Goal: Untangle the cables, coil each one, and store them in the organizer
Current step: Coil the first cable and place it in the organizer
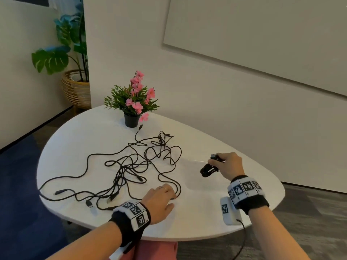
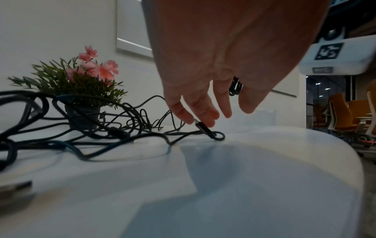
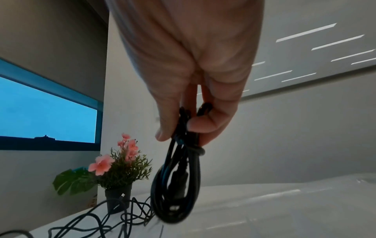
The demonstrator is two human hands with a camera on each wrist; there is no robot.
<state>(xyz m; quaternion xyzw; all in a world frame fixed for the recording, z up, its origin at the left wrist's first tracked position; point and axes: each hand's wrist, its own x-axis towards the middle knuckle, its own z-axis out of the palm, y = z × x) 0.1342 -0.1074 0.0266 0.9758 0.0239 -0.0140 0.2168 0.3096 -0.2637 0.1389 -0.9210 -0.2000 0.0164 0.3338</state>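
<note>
Pinched between thumb and curled fingers, a coiled cable (image 3: 177,182) hangs from the right hand (image 1: 228,166) at the right of the head view, clear of the tabletop; the hold at the bundle's top keeps its loops together, judged ready for storing. That bundle is black, several tight loops with a wrap round its neck and a plug showing inside. Lower centre of the head view, the left hand (image 1: 159,199) lies low on the white table (image 1: 197,218), fingers straight and relaxed, gripping nothing; the left wrist view shows its fingertips (image 2: 209,123) at a cable plug (image 2: 204,128) lying on the surface, probably to select the next cable end. Beyond, across the middle of the frame, the tangled cables (image 1: 135,166) lie spread in overlapping loops, thin, black, several plugs free at the near left edge. Farther back stands a potted pink flower (image 1: 134,102). No organizer is in view.
</note>
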